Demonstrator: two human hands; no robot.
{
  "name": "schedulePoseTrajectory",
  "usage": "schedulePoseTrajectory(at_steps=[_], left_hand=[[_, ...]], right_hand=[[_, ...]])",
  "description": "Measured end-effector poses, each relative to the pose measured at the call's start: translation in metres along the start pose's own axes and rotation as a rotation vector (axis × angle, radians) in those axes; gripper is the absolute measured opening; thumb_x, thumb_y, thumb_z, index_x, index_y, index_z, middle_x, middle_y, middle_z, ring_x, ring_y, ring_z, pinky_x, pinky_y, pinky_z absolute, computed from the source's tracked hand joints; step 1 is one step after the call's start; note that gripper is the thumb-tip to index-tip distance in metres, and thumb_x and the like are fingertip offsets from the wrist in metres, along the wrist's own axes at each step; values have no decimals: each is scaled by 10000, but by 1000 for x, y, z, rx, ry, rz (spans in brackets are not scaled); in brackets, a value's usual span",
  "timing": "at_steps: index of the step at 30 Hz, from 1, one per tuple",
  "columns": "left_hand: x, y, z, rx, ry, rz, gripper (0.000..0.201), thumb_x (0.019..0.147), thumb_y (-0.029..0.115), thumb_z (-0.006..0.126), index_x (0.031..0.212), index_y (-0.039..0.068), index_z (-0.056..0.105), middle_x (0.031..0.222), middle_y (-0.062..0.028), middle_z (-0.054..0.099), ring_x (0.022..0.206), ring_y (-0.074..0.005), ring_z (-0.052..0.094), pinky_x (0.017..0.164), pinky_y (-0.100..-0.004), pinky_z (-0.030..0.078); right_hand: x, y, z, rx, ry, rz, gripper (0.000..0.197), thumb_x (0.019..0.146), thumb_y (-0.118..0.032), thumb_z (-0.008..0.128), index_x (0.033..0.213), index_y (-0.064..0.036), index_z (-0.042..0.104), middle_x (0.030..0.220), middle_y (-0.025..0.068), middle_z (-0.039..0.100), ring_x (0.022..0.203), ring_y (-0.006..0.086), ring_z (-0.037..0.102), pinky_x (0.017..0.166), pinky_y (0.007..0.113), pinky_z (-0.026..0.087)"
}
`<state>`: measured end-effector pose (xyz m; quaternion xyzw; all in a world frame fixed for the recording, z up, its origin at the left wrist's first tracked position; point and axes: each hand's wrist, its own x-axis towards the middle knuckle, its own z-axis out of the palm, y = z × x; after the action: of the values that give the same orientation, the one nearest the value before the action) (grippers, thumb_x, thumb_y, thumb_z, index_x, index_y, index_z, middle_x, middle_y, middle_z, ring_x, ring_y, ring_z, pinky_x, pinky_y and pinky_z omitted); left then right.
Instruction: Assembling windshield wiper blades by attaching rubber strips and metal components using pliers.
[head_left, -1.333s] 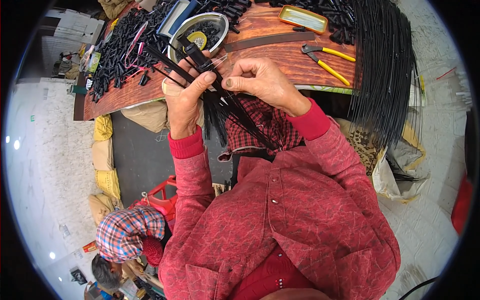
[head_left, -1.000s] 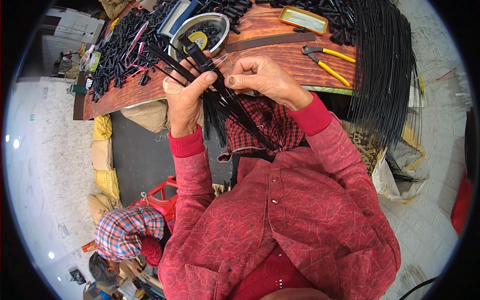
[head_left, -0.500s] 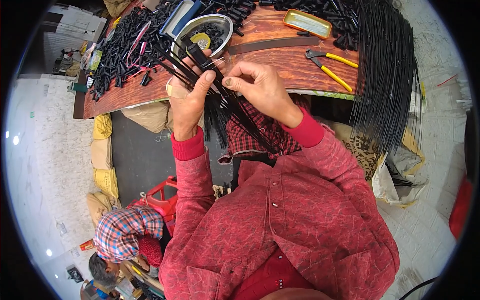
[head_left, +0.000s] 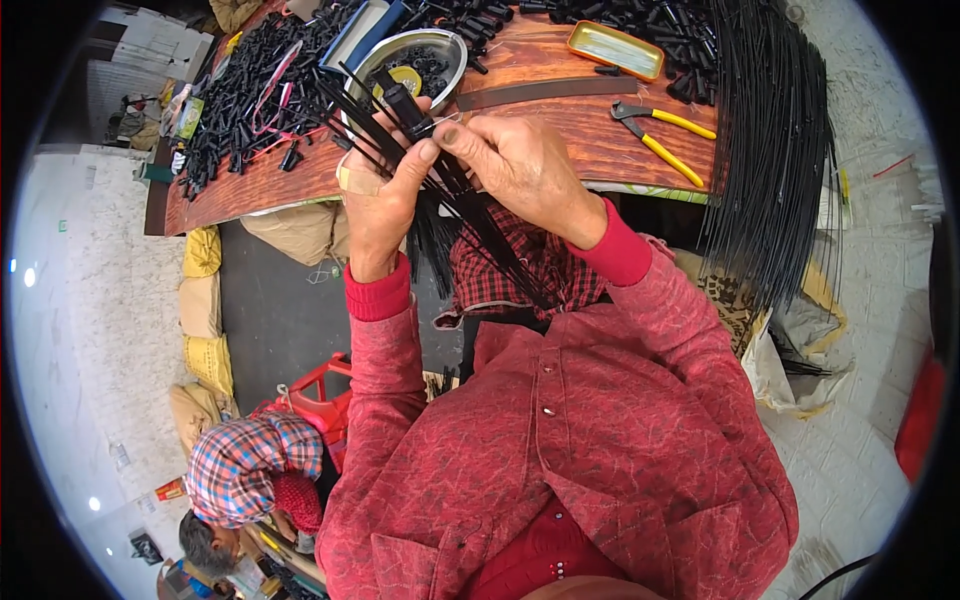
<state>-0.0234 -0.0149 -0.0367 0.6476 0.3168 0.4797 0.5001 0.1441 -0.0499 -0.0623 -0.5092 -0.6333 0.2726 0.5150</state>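
Between thumb and fingers, my left hand is closed on a bundle of thin black rods. The rods look like umbrella ribs and fan out above and below the hand. At the top of the grip stands a black ribbed plastic cylinder, tilted to the left. My right hand is closed just beside it. Its thumb and forefinger pinch a thin pale wire at the cylinder's lower end. How the wire runs around the cylinder is too small to tell. A bandage wraps part of my left hand.
On the wooden table are a metal bowl of small parts, a yellow-rimmed tray of wires, yellow-handled pincers and heaped black plastic parts. Long black rods overhang at right. A co-worker bends over at lower left.
My right hand has moved slightly left, closer to the cylinder, and its fingers now meet at the wire. The cylinder and rods have shifted a little in my left hand.
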Motion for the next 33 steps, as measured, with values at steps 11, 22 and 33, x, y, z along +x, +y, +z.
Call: schedulePoseTrajectory(at_steps=[11,22,33], left_hand=[[3,-5,-8,-74,-34,-24,369,909,-16,664,1269,-43,584,1114,-130,704,998,-187,680,891,-299,542],[4,-3,-9,-118,-68,-103,410,890,-5,679,1282,-58,569,1121,-190,702,1028,-252,697,924,-341,553],[6,-9,-13,-269,-125,-134,477,900,40,677,1331,-78,511,1172,-226,675,1033,-276,694,920,-361,562]], right_hand=[[-6,-1,2,134,-9,58,357,972,-305,623,790,-2,681,627,93,627,570,212,610,538,348,462],[-6,20,4,607,-169,283,148,883,-108,748,936,-32,633,793,-9,651,687,52,577,617,215,470],[2,30,7,714,-260,419,183,869,-143,780,941,-28,658,797,10,663,692,65,606,613,208,491]])
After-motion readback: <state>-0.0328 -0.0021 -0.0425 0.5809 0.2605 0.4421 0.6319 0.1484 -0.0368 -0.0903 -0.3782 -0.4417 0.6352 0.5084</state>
